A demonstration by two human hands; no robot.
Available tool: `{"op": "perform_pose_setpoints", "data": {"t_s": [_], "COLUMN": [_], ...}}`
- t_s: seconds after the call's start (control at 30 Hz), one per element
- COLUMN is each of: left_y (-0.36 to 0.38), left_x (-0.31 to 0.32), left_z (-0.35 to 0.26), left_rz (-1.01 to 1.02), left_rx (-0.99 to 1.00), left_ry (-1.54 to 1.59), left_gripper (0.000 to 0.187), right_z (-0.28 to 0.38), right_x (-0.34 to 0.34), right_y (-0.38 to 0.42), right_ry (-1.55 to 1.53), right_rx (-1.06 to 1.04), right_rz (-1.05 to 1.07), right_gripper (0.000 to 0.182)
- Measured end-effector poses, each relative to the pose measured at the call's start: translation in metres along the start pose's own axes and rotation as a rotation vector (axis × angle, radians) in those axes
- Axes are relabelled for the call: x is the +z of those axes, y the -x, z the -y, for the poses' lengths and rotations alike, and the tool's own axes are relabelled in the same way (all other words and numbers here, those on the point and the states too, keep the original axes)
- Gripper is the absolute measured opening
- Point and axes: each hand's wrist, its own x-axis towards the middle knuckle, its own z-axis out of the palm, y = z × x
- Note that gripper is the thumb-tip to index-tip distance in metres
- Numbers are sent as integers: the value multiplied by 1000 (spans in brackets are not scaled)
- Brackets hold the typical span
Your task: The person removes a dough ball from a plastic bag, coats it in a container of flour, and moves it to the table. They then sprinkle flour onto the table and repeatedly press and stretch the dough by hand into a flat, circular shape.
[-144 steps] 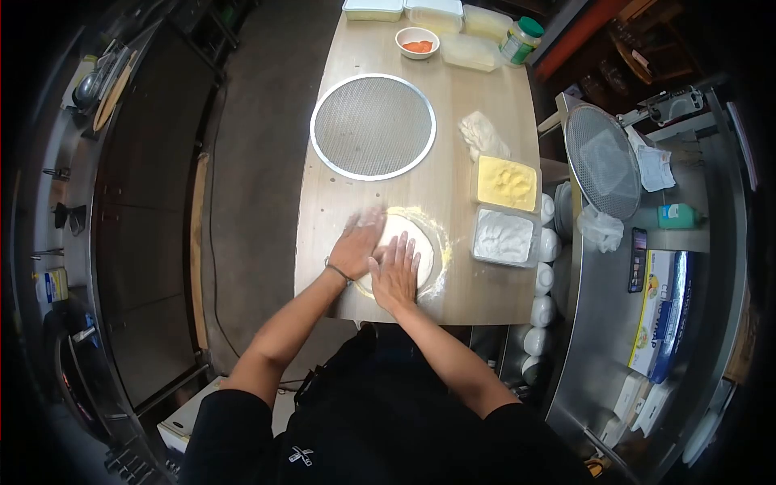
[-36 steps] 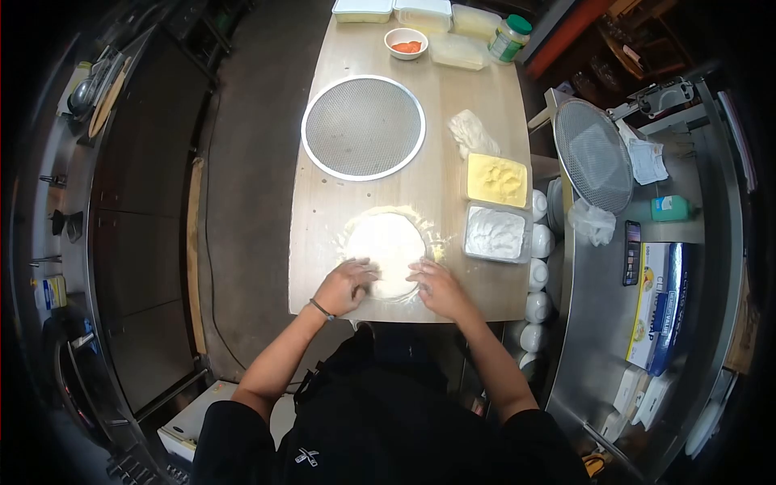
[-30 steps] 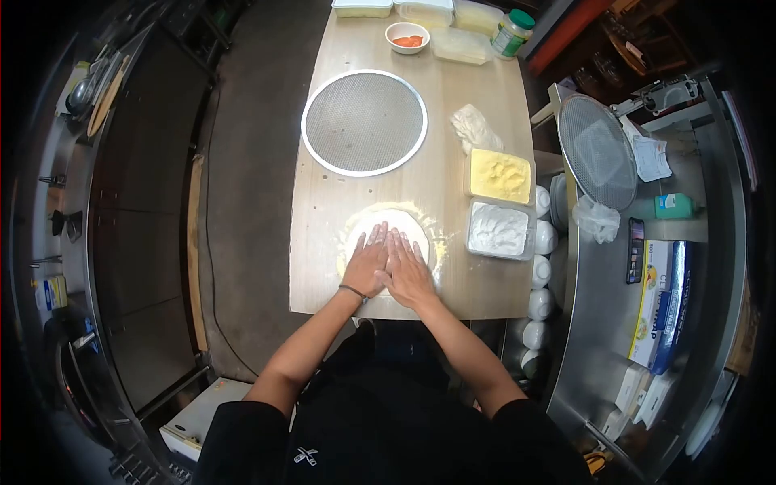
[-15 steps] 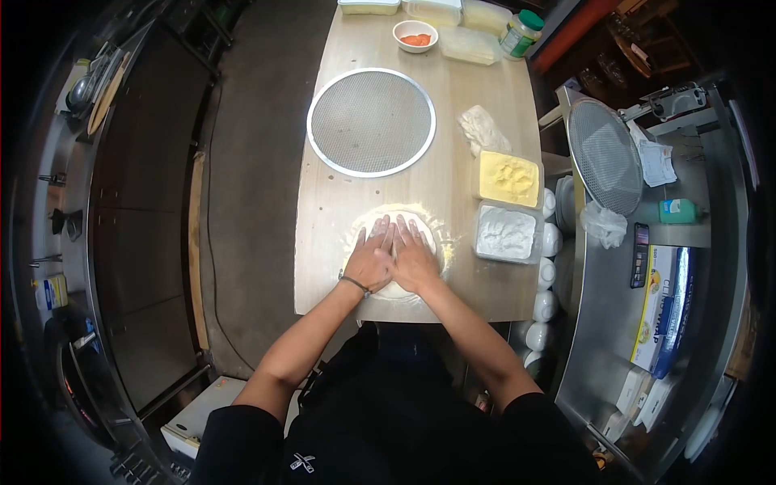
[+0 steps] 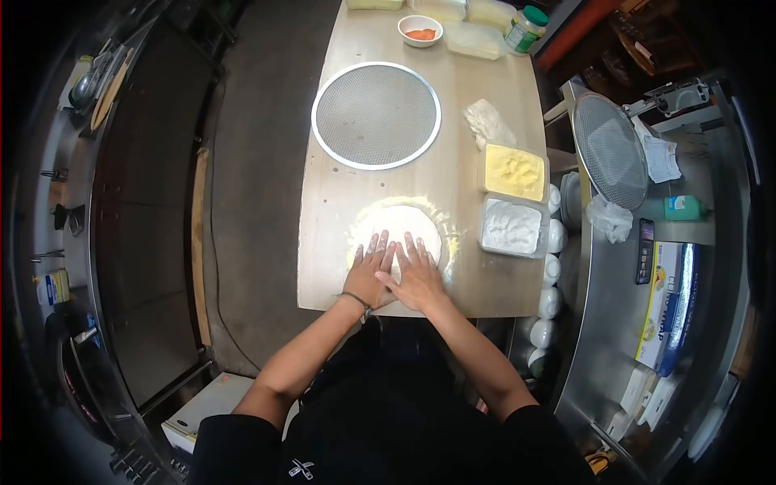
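Note:
A round, flat piece of pizza dough lies near the front edge of the wooden table, with yellow and white flour scattered around it. My left hand lies flat on the near left part of the dough, fingers stretched forward and dusted with flour. Beside it, my right hand rests flat on the near right part, its thumb reaching across to the left hand. Both hands hide the near side of the dough. Beyond it lies a round mesh pizza screen with a metal rim.
To the right stand a tub of yellow flour and a tub of white flour, with a crumpled pale cloth or plastic behind. At the back are a bowl of red sauce, plastic containers and a green-lidded jar.
Both hands have slid back toward me across the dough, uncovering more of its far part. The whole view has shifted slightly.

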Motion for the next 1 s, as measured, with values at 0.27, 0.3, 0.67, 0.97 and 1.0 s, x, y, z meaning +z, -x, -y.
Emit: {"op": "perform_pose_setpoints", "data": {"t_s": [0.27,0.3,0.67,0.97,1.0], "left_y": [30,35,55,22,11], "left_x": [27,31,38,29,27], "left_z": [-19,-19,-23,-18,-13], "left_rz": [-153,-160,-163,-329,-324], "left_rx": [-1,-2,42,-27,-28], "left_ry": [-127,-129,145,157,158], "left_gripper": [101,101,86,71,71], "right_z": [7,5,5,-22,-27], "right_x": [16,20,32,26,25], "right_y": [25,30,58,18,11], "right_ry": [-31,-27,-99,-262,-264], "right_rx": [2,-2,-9,-143,-140], "right_rz": [-41,-45,19,-420,-418], "right_gripper": [89,89,80,76,76]}}
